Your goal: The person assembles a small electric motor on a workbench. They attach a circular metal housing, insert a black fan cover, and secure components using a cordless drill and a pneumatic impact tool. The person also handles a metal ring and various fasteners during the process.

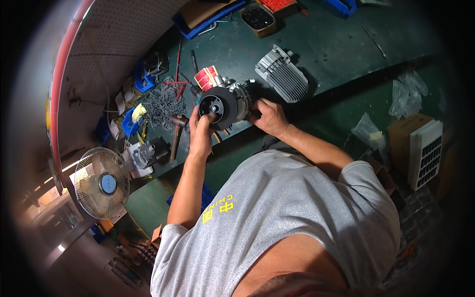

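At the bench's near edge is a silvery metal machine part, like a small motor, with a black wheel (228,106) on the side facing me. My left hand (200,135) grips the wheel's left rim, its thumb bent into the hollow round the hub. On the right, my right hand (269,118) has its fingers curled against the metal body (242,97); their tips are hidden there. A grey finned metal housing (284,74) lies on the bench beyond my right hand. Red and yellow labels (206,76) lie just behind the machine part.
Left of the machine part are a hammer (176,136), a tangle of grey cords (166,105) and blue bins (131,121). A fan (102,183) stands at the left. Boxes of small black (258,19) and red parts (275,4) sit at the back. A thin tool (374,40) lies far right.
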